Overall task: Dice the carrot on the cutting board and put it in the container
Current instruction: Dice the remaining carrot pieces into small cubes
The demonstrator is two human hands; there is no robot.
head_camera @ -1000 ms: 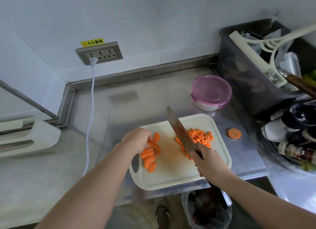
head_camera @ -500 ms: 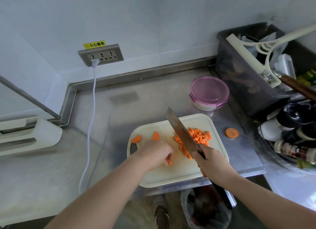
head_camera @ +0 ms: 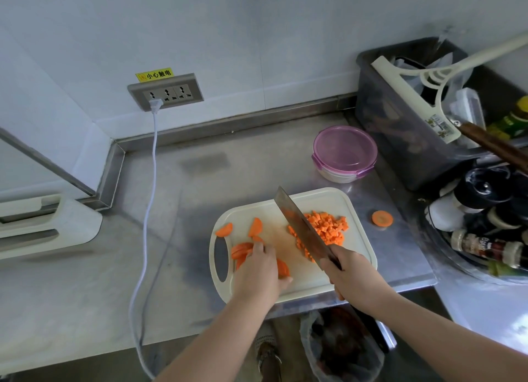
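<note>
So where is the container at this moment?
In the head view the container stands on the counter, right of centre, just behind the board and left of the dark bin.

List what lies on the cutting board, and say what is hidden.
On the cutting board: diced carrot at right, carrot slices at left. The cleaver, gripped by the right hand, hides some dice; the left hand covers part of the slices.

Reaching over the near edge of the bench (head_camera: pixel 200 210) with both forearms; curling the left hand (head_camera: pixel 258 270) over carrot slices (head_camera: pixel 241 249), gripping the cleaver (head_camera: pixel 303 227) in the right hand (head_camera: pixel 350 276).
</note>
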